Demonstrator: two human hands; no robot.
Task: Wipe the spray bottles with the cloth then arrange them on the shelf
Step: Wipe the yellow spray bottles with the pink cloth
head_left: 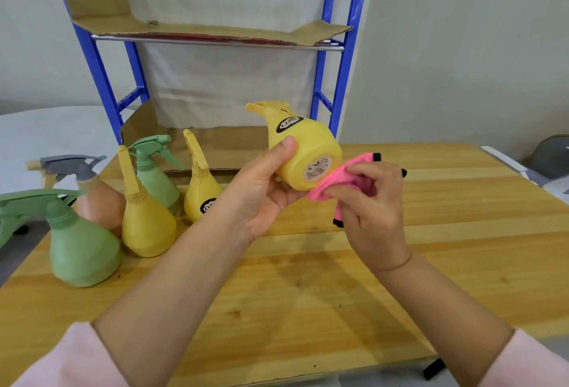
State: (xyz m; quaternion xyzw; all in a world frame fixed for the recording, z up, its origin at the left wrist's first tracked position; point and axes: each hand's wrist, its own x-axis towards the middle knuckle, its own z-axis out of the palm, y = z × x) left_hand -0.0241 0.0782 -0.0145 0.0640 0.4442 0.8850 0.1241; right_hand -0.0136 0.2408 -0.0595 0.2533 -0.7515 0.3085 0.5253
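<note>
Left hand [261, 199] gripping yellow bottle [303, 152], cloth [341, 183] beneath

A pale wooden table [462, 232] is seen filling the lower half, grain running side to side, with a few dark specks on it. Up at 12 o'clock a creased cardboard sheet [215, 31] is laid flat, one flap folded up toward 11. A second cardboard piece [147, 128] is propped at 10, and off-white fabric [228, 79] is hung behind. A white round tabletop [55, 131] is spotted at 9. Something grey and white [551, 159], only partly seen, is at 3.
</note>
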